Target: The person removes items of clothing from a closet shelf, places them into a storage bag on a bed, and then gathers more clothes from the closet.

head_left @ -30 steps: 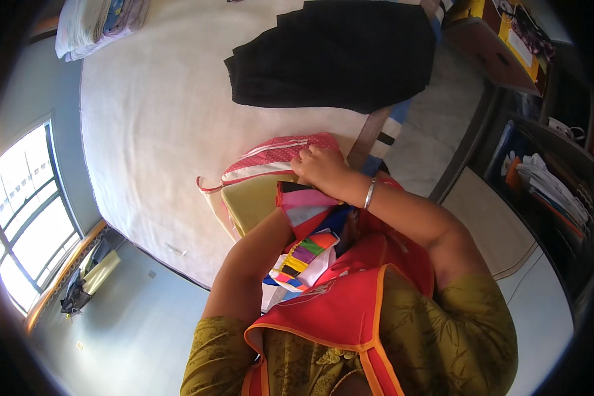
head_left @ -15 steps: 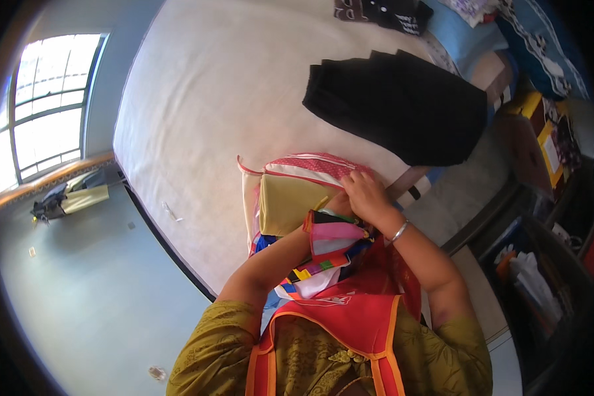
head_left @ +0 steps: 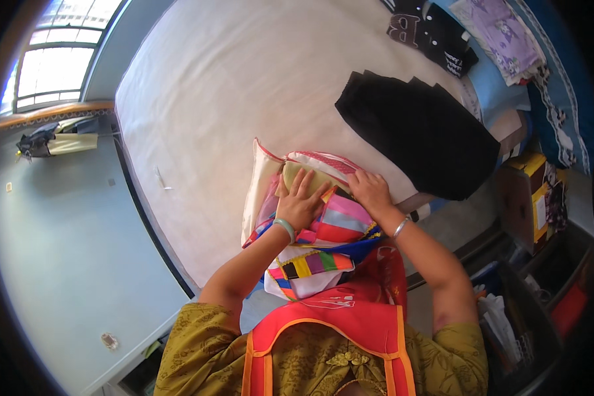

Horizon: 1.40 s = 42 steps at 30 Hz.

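In front of me on the bed lies an unzipped bag [head_left: 252,218] with pale sides and a red dotted edge. Folded yellow-green cloth [head_left: 294,178] sits inside it, partly covered by colourful patchwork cloth [head_left: 343,221]. My left hand [head_left: 299,206], a pale bangle at its wrist, presses flat on these cloths with its fingers spread. At the bag's far right edge, my right hand [head_left: 371,193] has its fingers bent over the dotted rim and holds it; its thumb is hard to make out. More patchwork cloth [head_left: 303,270] hangs from the near side, toward my red apron.
Folded black trousers [head_left: 419,135] lie on the pale bed sheet [head_left: 211,92], right of the bag. Beyond them are dark printed clothes [head_left: 435,36] and a purple folded cloth [head_left: 498,39]. Open drawers [head_left: 521,317] stand at the right, a window [head_left: 59,56] at far left.
My left hand has come out from under the patchwork cloth and now lies spread on top. The patchwork has spread over the yellow-green cloth. My right hand stays at the bag's rim.
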### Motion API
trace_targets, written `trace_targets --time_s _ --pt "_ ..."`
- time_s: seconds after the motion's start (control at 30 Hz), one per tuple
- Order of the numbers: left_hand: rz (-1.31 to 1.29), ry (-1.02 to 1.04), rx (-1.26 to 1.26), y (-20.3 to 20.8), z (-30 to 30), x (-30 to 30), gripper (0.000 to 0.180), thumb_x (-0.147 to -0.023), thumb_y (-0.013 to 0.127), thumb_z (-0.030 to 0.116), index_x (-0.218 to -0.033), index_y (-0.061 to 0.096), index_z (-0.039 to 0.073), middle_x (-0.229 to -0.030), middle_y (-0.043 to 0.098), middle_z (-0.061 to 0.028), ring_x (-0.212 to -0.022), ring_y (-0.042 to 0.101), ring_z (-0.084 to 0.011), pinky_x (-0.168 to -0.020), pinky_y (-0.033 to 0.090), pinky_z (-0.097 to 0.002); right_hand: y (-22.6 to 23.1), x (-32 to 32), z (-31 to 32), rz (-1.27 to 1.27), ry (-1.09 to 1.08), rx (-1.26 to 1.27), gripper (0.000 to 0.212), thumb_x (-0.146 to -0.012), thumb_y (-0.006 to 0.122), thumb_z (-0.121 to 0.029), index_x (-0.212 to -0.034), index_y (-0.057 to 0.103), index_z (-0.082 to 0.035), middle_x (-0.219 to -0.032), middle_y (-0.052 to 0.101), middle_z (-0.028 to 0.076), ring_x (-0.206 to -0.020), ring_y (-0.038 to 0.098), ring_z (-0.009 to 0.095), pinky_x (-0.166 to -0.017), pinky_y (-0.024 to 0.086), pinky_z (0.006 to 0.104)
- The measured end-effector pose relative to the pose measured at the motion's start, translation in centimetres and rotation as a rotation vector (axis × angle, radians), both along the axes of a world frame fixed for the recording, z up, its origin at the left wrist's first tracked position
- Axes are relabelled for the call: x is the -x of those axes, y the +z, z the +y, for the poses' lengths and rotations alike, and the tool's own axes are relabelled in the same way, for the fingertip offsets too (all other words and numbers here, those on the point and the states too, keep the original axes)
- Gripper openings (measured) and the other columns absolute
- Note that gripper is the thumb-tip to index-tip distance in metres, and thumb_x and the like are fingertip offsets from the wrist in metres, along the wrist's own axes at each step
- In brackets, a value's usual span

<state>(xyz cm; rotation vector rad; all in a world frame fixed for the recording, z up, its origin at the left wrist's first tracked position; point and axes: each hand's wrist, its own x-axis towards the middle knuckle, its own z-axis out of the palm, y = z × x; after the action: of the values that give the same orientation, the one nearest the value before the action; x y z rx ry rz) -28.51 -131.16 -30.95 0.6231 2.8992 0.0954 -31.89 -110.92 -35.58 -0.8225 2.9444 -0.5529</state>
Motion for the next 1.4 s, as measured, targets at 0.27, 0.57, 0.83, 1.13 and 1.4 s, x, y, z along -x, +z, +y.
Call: trace_targets --time_s 0.27,0.57,0.83,1.13,1.4 --pt "0.001 0.076 -0.132 -2.0 -1.0 0.0 0.048 -0.076 0.057 0.025 -0.122 0.046 0.020 -0.127 0.042 -0.0103 -0.125 0.033 -0.0249 -0.106 0.012 -0.0518 -1.3 3.4 -2.9 0.300 0.109 0.120 0.005 -0.075 0.052 -0.014 -0.079 0.050 -0.012 -0.075 0.049 0.002 -0.067 0.057 0.016 -0.053 0.047 0.0285" --pt "0.021 0.110 -0.286 -3.3 -1.8 0.5 0.056 -0.072 0.058 0.022 -0.122 0.042 0.005 -0.125 0.046 -0.0116 -0.122 0.039 -0.0229 -0.107 0.017 -0.0410 -2.5 5.0 -5.2 0.119 0.123 0.237 0.005 -0.075 0.052 -0.012 -0.072 0.047 -0.012 -0.071 0.050 0.003 -0.060 0.059 0.017 -0.047 0.048 0.0289" --pt "-0.107 0.169 -0.161 -4.3 -2.4 2.0 0.060 -0.069 0.058 0.025 -0.122 0.042 0.003 -0.125 0.044 -0.0145 -0.122 0.037 -0.0264 -0.106 0.017 -0.0430 -2.0 4.4 -5.1 0.116 0.182 0.240 0.006 -0.075 0.051 -0.014 -0.071 0.047 -0.014 -0.069 0.050 0.002 -0.059 0.059 0.016 -0.045 0.048 0.0286" --pt "-0.140 0.386 -0.088 -4.0 -2.0 1.5 0.060 -0.081 0.044 0.046 -0.123 0.044 0.004 -0.130 0.041 -0.0124 -0.126 0.032 -0.0226 -0.105 0.012 -0.0472 -1.9 4.0 -5.2 0.152 0.147 0.136 0.007 -0.076 0.051 -0.013 -0.073 0.045 -0.015 -0.070 0.048 0.001 -0.058 0.059 0.015 -0.043 0.048 0.0281" --pt "0.021 0.472 -0.189 -5.1 -2.1 1.9 0.057 -0.077 0.049 0.037 -0.120 0.044 -0.001 -0.128 0.042 -0.0159 -0.124 0.033 -0.0283 -0.101 0.024 -0.0428 -1.4 4.0 -5.2 0.051 0.174 0.066 0.004 -0.079 0.049 -0.012 -0.077 0.046 -0.014 -0.073 0.049 0.002 -0.062 0.060 0.016 -0.047 0.049 0.0293"
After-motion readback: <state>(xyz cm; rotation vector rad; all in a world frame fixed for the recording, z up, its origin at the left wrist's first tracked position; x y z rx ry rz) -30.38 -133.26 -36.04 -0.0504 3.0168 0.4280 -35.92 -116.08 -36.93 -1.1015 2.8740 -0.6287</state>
